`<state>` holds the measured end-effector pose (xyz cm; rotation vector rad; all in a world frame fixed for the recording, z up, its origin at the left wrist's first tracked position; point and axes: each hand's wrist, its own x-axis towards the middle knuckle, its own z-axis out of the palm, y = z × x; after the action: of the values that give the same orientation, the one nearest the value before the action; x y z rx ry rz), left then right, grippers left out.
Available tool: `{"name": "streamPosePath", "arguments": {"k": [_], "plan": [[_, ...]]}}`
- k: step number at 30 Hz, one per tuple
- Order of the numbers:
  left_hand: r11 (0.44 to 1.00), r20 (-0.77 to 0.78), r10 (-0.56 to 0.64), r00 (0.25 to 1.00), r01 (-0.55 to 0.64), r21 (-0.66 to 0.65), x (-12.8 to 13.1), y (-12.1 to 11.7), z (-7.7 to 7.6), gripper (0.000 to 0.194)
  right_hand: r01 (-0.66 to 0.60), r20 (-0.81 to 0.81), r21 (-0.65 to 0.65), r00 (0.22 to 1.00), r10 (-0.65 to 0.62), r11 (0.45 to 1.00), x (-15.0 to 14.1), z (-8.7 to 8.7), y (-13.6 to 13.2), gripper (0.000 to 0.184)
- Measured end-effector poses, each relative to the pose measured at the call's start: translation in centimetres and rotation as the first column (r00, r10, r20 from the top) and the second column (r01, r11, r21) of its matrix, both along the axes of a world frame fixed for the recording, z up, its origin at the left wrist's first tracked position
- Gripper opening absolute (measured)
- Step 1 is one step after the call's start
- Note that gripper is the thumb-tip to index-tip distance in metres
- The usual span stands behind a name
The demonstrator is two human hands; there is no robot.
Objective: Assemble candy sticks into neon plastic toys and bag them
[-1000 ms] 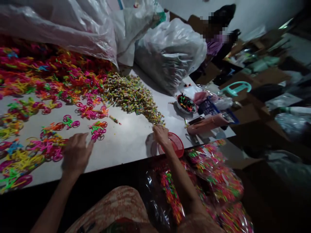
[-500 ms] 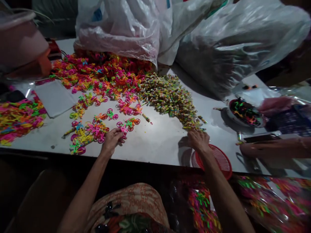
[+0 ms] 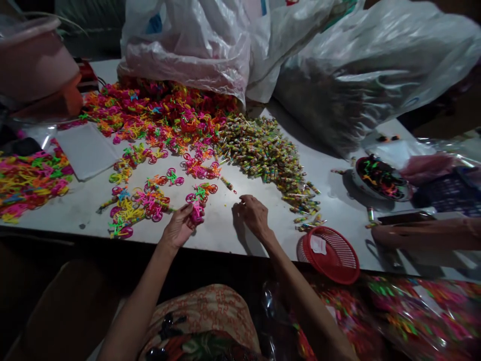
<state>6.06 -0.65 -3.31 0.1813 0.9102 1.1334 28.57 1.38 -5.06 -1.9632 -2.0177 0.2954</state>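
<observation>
My left hand (image 3: 179, 226) is closed round a small pink plastic toy bicycle (image 3: 196, 214) near the table's front edge. My right hand (image 3: 254, 214) rests on the white table (image 3: 225, 225) a little to its right, fingers curled and pinched together; what they hold is too small to make out. A heap of bright toy bicycles (image 3: 158, 118) lies behind the left hand, with a few single ones (image 3: 143, 203) close to it. A pile of small wrapped candies (image 3: 263, 150) spreads behind the right hand.
A red mesh basket (image 3: 332, 255) sits at the table's edge to the right. Large plastic bags (image 3: 368, 65) stand at the back. Another person's forearm (image 3: 424, 234) lies at the right by a bowl (image 3: 379, 176) of coloured pieces. Bags of packed toys (image 3: 394, 316) lie below.
My right hand moved left from the candy pile's edge by the basket toward the left hand. My left hand lifted a pink toy bicycle slightly nearer.
</observation>
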Motion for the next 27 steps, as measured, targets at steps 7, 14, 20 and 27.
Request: {"name": "streamPosePath", "arguments": {"k": [7,14,20,27], "plan": [[0.995,-0.062,0.085,0.994,-0.088,-0.043,-0.5,-0.3,-1.0,0.023,0.062,-0.346,-0.023,0.936,-0.066,0.998,-1.2,0.0,-1.9,0.021],[0.967,-0.095,0.254,0.963,-0.253,0.016,1.2,-0.6,-1.1,0.024,-0.277,-0.936,-0.272,0.299,-0.186,0.922,-7.4,1.1,-2.7,0.035],[0.989,-0.085,0.146,0.986,-0.142,0.044,1.5,-1.3,-1.4,0.033,-0.198,-0.949,-0.287,0.19,-0.251,0.937,-8.4,1.7,-2.1,0.027],[0.99,-0.121,0.136,0.983,-0.133,0.035,0.8,-1.4,-1.7,0.035,-0.294,-0.95,-0.305,0.162,-0.267,0.906,-7.4,1.8,-1.6,0.022]]}}
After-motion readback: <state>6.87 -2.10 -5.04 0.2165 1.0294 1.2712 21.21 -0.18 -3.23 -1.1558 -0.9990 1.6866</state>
